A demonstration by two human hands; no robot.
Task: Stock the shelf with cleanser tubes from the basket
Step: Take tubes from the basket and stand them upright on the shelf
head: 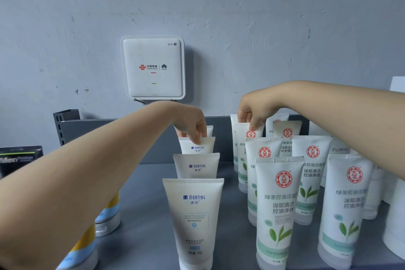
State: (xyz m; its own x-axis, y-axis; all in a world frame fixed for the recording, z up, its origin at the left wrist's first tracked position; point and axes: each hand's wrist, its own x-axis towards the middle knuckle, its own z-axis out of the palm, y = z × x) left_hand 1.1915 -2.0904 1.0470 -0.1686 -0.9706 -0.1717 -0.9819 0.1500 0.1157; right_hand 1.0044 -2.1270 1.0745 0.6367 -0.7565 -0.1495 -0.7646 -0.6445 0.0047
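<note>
A grey shelf (149,193) holds upright cleanser tubes standing on their caps. A row of white Manting tubes (195,210) runs from front to back at the centre. My left hand (192,125) reaches to the back of that row and pinches the top of the rearmost Manting tube (209,130). To the right stand several green-tea tubes with red logos (280,204) in rows. My right hand (252,109) grips the top edge of a rear green-tea tube (243,136). The basket is not in view.
A white router (153,68) hangs on the grey wall above the shelf's back panel (98,129). Yellow-and-blue tubes with silver caps (107,217) stand at the left under my forearm. A dark box (19,158) sits far left. White Floral tubes (339,149) stand at the right.
</note>
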